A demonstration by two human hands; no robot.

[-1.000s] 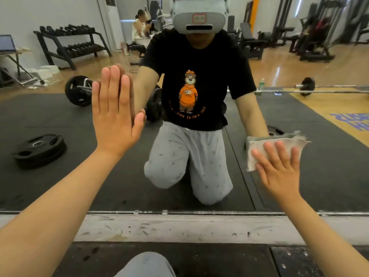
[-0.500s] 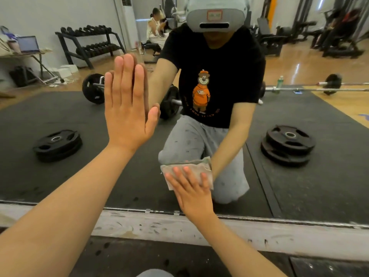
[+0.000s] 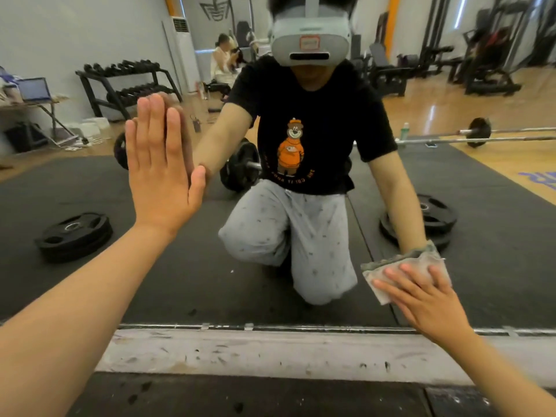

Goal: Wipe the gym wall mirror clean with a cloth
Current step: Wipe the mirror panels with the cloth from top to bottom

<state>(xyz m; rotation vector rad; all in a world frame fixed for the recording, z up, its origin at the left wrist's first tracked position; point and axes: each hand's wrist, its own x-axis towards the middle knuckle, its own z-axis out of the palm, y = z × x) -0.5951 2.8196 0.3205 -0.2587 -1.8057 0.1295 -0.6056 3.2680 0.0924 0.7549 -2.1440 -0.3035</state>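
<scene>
- The left hand (image 3: 159, 173) is laid flat on the mirror (image 3: 180, 281) at the upper left, fingers straight and together, probably as a brace while kneeling.
- The cloth (image 3: 416, 260) is pressed to the glass at the lower right under the spread fingers of the right hand (image 3: 421, 299), so pressure is likely shared across it.
- The cloth is seen as pale, folded and soft; the glass as hard and smooth.

The right hand (image 3: 421, 299) covers the cloth's (image 3: 403, 263) lower half; the mirror (image 3: 180, 281) behind the cloth runs beyond three picture edges.
</scene>
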